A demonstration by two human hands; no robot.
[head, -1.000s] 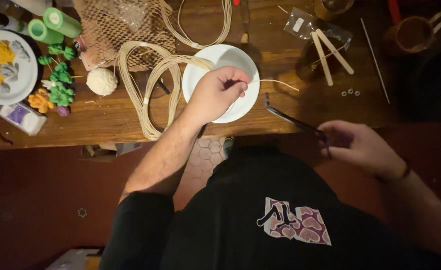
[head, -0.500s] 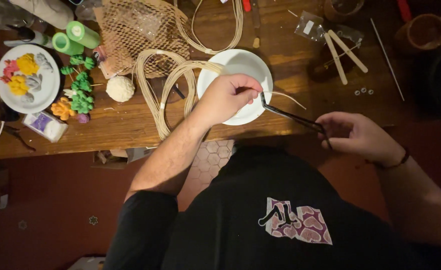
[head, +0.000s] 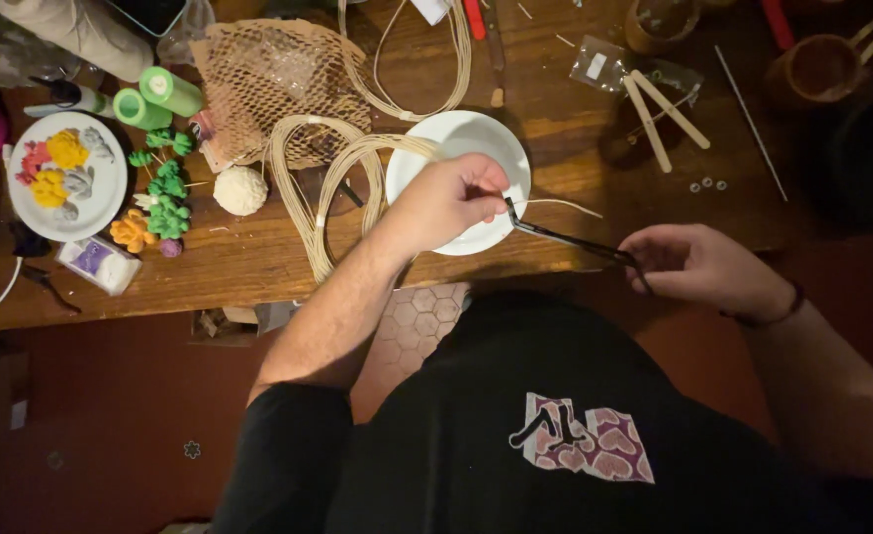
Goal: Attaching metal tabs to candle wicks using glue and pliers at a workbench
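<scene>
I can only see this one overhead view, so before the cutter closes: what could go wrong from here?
1. The cutter tip sits right at the left hand fingertips pinching the reed strand; a nick seems possible.
2. The free strand end juts past the white bowl; a cut piece may fly off the table.
3. The reed coil lies under the left forearm and could get dragged.

Thin pale reed strand (head: 563, 204), black bent-nose pliers (head: 567, 237) gripping it
</scene>
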